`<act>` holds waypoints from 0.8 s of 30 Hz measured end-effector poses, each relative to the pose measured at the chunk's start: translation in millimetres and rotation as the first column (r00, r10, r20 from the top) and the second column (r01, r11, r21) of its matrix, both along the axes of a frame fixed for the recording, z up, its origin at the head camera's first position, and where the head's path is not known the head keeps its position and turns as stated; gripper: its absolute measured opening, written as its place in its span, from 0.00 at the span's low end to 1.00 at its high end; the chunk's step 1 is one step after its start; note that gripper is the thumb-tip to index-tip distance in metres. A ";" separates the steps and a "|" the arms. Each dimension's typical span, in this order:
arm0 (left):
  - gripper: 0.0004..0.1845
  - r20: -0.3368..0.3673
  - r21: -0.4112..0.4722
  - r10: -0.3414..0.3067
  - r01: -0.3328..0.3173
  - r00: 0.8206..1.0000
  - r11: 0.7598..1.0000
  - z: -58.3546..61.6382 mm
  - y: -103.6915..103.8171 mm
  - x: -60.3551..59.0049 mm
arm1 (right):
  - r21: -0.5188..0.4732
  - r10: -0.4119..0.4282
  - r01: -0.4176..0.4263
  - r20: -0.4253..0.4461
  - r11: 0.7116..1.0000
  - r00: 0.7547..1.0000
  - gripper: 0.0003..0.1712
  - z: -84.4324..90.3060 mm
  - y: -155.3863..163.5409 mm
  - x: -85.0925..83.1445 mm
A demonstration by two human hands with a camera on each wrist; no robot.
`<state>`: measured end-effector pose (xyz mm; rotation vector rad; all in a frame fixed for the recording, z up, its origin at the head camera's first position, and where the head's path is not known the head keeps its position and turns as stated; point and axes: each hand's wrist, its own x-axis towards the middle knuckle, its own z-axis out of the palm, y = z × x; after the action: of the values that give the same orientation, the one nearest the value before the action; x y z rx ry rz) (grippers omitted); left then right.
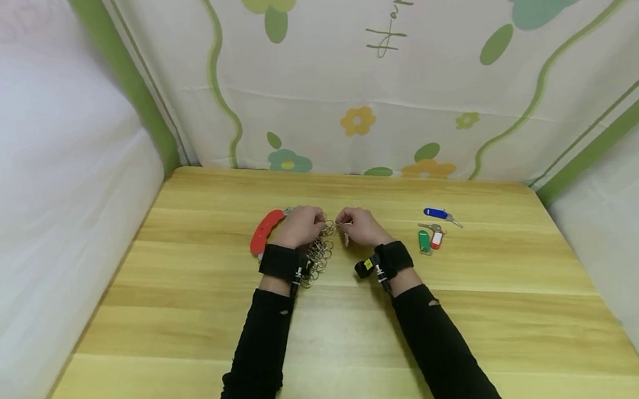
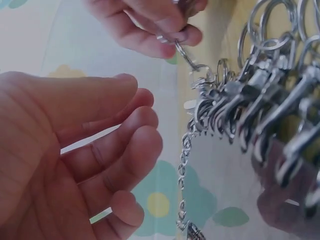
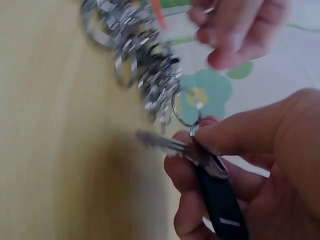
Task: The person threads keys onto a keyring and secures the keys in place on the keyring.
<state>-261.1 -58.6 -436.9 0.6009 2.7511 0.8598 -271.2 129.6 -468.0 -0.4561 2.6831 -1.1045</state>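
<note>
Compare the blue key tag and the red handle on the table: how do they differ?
The blue tag is small and lies clear of both hands, right of the right hand; the red handle is bigger, curved and partly hidden behind the left hand. Both lie on the table.

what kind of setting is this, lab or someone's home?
Likely a makeshift recording booth, not a lived-in room. A bare wooden table is walled in on three sides by hung fabric, a floral sheet behind. Only small items lie on it: a clip bunch and tagged keys.
</note>
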 end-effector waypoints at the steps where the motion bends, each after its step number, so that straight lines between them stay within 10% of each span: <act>1: 0.10 0.009 0.001 -0.004 0.004 1.000 1.000 1.1 -0.9 0.5 | 0.027 0.018 -0.018 -0.005 0.999 1.000 0.07 0.4 0.2 -1.4; 24: 0.21 -0.018 -0.237 -0.143 0.135 0.990 0.962 27.9 -25.5 3.0 | 0.406 0.236 -0.138 -0.202 0.903 0.951 0.09 5.2 8.5 -21.7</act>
<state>-258.1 -84.1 -409.0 0.7564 2.7457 0.4876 -292.9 138.1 -462.8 -0.8012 2.8918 -0.4669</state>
